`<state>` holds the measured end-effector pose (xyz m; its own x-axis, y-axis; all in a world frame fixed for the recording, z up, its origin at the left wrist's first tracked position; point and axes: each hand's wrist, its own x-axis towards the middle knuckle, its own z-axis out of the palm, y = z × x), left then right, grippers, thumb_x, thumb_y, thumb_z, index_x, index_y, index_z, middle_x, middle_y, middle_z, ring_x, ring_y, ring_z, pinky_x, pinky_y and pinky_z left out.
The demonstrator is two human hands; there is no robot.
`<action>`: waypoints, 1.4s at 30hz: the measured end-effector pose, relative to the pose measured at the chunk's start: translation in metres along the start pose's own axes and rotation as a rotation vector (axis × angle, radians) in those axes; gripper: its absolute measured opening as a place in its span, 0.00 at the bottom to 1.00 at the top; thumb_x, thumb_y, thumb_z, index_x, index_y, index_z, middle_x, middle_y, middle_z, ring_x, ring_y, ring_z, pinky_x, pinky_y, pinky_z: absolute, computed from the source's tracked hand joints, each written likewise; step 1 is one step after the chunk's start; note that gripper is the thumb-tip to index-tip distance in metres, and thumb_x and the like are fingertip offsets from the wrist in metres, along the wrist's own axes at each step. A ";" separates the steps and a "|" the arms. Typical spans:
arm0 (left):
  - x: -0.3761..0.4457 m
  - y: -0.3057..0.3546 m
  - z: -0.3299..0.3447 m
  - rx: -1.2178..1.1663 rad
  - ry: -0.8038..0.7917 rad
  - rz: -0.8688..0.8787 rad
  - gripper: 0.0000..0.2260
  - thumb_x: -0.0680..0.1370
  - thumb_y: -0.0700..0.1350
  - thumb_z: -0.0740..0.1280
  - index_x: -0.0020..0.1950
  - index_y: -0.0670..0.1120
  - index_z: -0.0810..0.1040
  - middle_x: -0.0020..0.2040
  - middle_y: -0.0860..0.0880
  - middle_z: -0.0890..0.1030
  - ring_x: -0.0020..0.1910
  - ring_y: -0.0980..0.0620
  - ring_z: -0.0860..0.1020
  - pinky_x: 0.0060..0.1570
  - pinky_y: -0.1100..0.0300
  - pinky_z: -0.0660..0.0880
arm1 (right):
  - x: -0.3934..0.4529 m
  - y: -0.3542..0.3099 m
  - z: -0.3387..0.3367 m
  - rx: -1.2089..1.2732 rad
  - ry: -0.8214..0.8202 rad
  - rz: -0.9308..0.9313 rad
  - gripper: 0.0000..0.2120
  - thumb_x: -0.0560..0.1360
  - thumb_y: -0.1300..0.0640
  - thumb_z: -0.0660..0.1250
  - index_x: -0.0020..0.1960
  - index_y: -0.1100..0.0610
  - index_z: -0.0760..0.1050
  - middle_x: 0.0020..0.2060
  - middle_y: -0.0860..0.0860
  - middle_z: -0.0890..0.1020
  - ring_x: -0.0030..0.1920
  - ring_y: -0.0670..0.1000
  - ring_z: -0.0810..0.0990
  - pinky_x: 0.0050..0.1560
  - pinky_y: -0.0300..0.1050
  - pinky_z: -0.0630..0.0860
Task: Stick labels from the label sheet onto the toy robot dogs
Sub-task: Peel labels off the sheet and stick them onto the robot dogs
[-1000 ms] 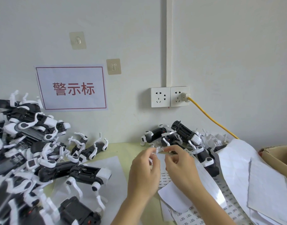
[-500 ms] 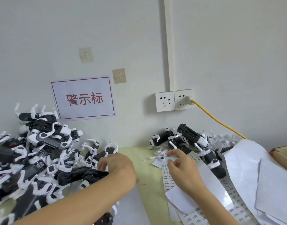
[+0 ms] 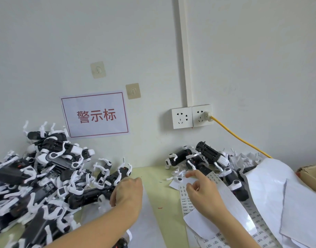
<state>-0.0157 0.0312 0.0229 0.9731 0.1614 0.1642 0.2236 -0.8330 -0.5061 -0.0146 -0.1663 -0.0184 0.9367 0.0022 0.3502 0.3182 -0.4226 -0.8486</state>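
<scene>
A black and white toy robot dog (image 3: pixel 87 196) lies on its side at the edge of a big heap of dogs (image 3: pixel 46 167) on the left. My left hand (image 3: pixel 126 193) grips its near end with curled fingers. My right hand (image 3: pixel 202 191) hovers over the label sheet (image 3: pixel 183 196), a long white strip printed with small labels. Its index finger points left and the other fingers are loosely bent. I cannot make out a label on the fingertips. A smaller group of dogs (image 3: pixel 207 158) lies by the wall behind the right hand.
The pale green table (image 3: pixel 159 190) meets a white wall with a red-lettered sign (image 3: pixel 94 115) and a double socket (image 3: pixel 191 116) with a yellow cable (image 3: pixel 239 138). Loose white backing sheets (image 3: pixel 270 194) and a cardboard box (image 3: pixel 311 176) are at the right.
My left hand left the right hand at the label sheet, swung left and took hold of a dog at the heap's edge. The right hand stayed over the strip. The view shifted left.
</scene>
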 end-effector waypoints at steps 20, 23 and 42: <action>-0.022 0.072 -0.005 -2.375 0.063 -0.129 0.18 0.74 0.34 0.73 0.57 0.50 0.73 0.52 0.50 0.80 0.34 0.59 0.82 0.33 0.67 0.75 | 0.001 -0.022 -0.003 0.596 0.062 0.090 0.22 0.71 0.48 0.70 0.59 0.45 0.63 0.48 0.50 0.87 0.46 0.50 0.87 0.48 0.48 0.78; -0.017 0.072 0.000 -2.291 0.047 0.014 0.15 0.73 0.34 0.73 0.57 0.49 0.81 0.47 0.49 0.85 0.38 0.56 0.82 0.35 0.67 0.74 | -0.001 -0.023 0.004 0.508 0.074 0.039 0.22 0.72 0.48 0.73 0.58 0.44 0.63 0.48 0.48 0.87 0.46 0.52 0.87 0.54 0.54 0.80; -0.007 0.069 0.004 -2.468 -0.118 -0.085 0.13 0.77 0.48 0.72 0.56 0.44 0.74 0.46 0.47 0.86 0.39 0.51 0.84 0.31 0.58 0.77 | 0.000 -0.018 0.003 0.403 0.138 0.057 0.06 0.80 0.53 0.66 0.54 0.53 0.70 0.45 0.51 0.86 0.46 0.49 0.84 0.47 0.42 0.78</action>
<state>-0.0065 -0.0256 -0.0163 0.9863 0.1555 0.0542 -0.1051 0.3408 0.9342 -0.0195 -0.1562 -0.0043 0.9348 -0.1440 0.3247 0.3238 -0.0304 -0.9456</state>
